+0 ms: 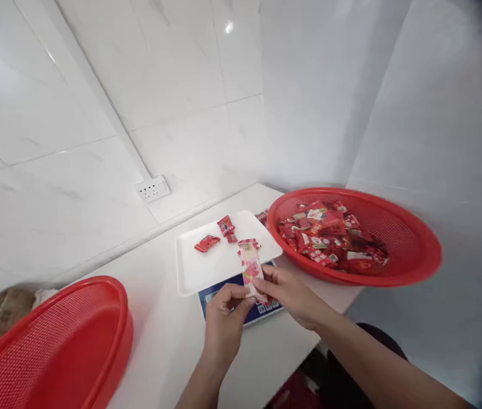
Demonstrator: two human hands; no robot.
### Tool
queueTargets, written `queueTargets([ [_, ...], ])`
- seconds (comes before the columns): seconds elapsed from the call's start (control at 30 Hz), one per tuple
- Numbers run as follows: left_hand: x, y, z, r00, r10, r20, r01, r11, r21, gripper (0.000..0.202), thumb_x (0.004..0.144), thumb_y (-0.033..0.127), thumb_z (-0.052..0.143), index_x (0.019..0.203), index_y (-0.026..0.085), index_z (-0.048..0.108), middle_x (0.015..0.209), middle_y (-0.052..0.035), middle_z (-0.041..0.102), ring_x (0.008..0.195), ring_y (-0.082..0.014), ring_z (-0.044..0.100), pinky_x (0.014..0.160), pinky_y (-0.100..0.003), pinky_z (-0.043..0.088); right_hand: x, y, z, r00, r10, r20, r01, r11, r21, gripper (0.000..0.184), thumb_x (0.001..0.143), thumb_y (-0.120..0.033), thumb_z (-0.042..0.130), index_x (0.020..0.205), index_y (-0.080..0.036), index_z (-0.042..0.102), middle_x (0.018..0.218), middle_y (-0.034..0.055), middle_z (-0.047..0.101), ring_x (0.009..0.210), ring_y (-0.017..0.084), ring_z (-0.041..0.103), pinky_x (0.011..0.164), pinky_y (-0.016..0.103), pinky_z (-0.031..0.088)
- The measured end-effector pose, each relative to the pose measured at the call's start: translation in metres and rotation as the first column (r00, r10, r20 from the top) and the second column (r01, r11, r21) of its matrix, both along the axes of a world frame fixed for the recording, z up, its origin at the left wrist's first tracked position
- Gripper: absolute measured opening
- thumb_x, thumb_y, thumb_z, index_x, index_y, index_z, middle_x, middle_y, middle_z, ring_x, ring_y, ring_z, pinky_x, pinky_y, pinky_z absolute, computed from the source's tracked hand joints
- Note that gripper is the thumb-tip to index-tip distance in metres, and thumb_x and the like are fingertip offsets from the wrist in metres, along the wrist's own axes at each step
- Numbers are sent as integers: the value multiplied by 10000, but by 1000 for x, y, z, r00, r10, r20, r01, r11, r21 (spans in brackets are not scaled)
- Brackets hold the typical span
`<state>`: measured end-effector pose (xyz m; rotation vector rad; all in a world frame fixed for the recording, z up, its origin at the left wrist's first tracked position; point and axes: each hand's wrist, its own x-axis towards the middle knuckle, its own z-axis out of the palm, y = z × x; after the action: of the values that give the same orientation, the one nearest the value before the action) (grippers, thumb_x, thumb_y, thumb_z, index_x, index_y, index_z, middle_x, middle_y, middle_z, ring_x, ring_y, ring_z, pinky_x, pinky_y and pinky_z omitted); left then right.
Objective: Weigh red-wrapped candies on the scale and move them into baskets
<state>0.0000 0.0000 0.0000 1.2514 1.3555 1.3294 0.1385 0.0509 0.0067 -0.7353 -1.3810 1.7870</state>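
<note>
From the head view there are two red mesh baskets, one white tray [206, 272], one scale [222, 295] under it and one long pink-and-white packet [250, 266]. Both hands hold that packet over the near edge of the tray and the scale's blue panel. The left hand [222, 321] is curled, its fingers [241, 302] pinching the lower end. The right hand [294, 295] pinches the same end from the other side, fingertips closed on the wrapper. On the tray lie two red wrapped candies [206, 243], perhaps three, since the far one [226, 227] may be a pair. The far basket [415, 250], at the right end of the counter [168, 341], holds a heap of red wrapped sweets. The near basket [74, 341], on the left, shows only bare mesh.
</note>
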Motion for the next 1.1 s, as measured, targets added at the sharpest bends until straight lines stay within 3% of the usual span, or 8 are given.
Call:
queueTargets([
  [0.17, 2, 3, 0, 999, 36, 21, -37, 998, 42, 78, 703, 238, 649, 770, 200, 640, 684, 9, 676, 665, -153, 618, 651, -269, 482, 2, 0, -3, 1000, -3, 7, 3, 1000, 7, 306, 788, -460, 585, 756, -161, 531, 601, -55, 426, 562, 85, 344, 517, 217, 273],
  [0.4, 1, 4, -9, 986, 143, -90, -134, 986, 102, 249, 729, 253, 631, 976, 221, 633, 737, -3, 692, 695, -161, 629, 646, -265, 483, 3, -4, -2, 998, -15, 58, 10, 997, 73, 266, 781, -376, 595, 956, -177, 588, 779, -14, 526, 693, 123, 443, 587, 231, 356],
  [0.67, 0, 4, -15, 982, 167, -92, -156, 981, 112, 271, 725, 269, 644, 992, 230, 627, 698, 17, 646, 675, -150, 607, 614, -249, 474, -4, -1, -7, 997, -80, 13, 76, 977, 198, 226, 801, -275, 554, 1011, -195, 584, 949, 26, 635, 906, 193, 557, 800, 309, 424],
  [0.97, 0, 4, -11, 989, 120, -88, -110, 987, 115, 250, 740, 268, 627, 986, 234, 653, 828, -23, 687, 752, -163, 624, 680, -275, 494, -3, -3, -5, 996, -84, 22, 77, 975, 210, 251, 800, -309, 549, 1023, -199, 585, 947, 33, 647, 901, 197, 571, 818, 322, 436],
  [1.1, 1, 6, -9, 992, 121, 37, -123, 990, 71, 211, 701, 248, 656, 909, 213, 658, 796, -17, 714, 755, -161, 643, 699, -268, 498, -4, -2, 0, 993, -106, 49, 94, 973, 209, 280, 779, -309, 567, 1034, -192, 582, 862, 15, 628, 827, 181, 563, 784, 306, 432],
])
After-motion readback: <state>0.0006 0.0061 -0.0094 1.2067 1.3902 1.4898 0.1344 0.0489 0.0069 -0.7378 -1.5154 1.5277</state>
